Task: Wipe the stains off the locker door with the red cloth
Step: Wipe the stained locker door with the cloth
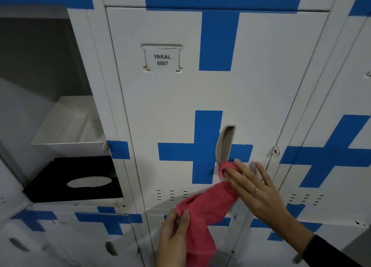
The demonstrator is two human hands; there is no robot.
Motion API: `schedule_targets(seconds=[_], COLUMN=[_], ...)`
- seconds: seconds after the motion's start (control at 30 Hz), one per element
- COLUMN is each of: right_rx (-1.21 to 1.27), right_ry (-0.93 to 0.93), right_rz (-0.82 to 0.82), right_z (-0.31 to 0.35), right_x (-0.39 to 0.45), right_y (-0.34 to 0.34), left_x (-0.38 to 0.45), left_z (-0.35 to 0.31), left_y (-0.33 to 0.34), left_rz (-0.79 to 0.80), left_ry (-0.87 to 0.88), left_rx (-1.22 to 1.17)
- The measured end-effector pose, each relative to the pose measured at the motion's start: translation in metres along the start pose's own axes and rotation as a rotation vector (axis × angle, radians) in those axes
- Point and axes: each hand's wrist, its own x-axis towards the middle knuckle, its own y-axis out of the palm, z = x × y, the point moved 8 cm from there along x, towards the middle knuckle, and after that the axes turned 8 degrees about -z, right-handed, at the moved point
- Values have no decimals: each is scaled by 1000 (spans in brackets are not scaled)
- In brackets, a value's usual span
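Note:
The white locker door (170,110) with blue cross stripes and a label "YAKAL 0007" fills the middle of the head view. A red cloth (202,216) hangs stretched between both hands. My right hand (259,192) presses the cloth's upper end against the door just below the grey recessed handle (224,144), fingers extended flat. My left hand (176,238) pinches the cloth's lower part near the door's bottom edge. No stain is plainly visible from here.
To the left an open locker compartment (66,138) holds a white shelf and a black box with a white oval (88,182). More closed lockers stand to the right (331,150) and below (80,236).

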Motion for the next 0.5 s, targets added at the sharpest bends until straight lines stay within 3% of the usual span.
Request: schedule_targets(seconds=[0.13,0.37,0.5], right_rx=[-86,-168,-153], right_ry=[44,438,521], right_rz=[32,97,80], right_z=[2,-9,-18], right_x=[-21,-20,6], right_y=[7,-1,-7], left_x=[1,6,9], left_z=[4,11,7], left_y=[2,4,1], left_rz=[11,40,45], left_ry=[-16,-7,42], left_rx=[8,-8,8])
